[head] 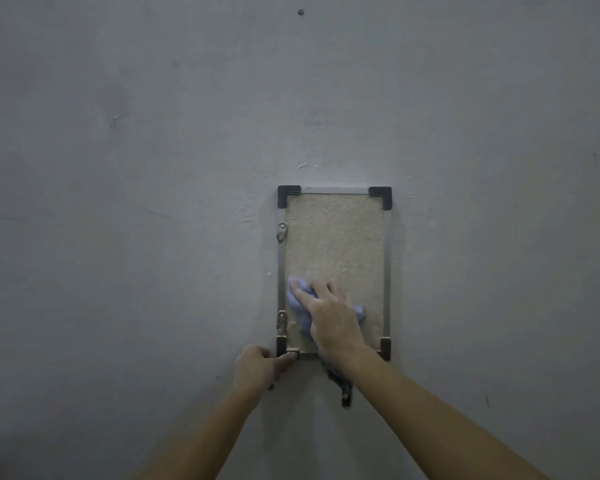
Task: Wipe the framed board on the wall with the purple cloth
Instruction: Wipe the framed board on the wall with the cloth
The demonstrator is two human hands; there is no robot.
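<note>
Purple cloth (300, 299) on framed board (336, 237) | right hand (329, 317) pressing flat — left hand (260, 367) pinching frame corner

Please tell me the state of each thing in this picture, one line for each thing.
framed board: upright on the wall, lower part covered by hand and cloth.
purple cloth: crumpled, pressed against the board.
right hand: flat on the cloth.
left hand: gripping the frame's lower left corner.

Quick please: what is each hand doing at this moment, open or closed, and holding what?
Left hand: closed, gripping the lower left corner of the framed board.
Right hand: mostly open, fingers pressing the purple cloth flat on the board.
</note>
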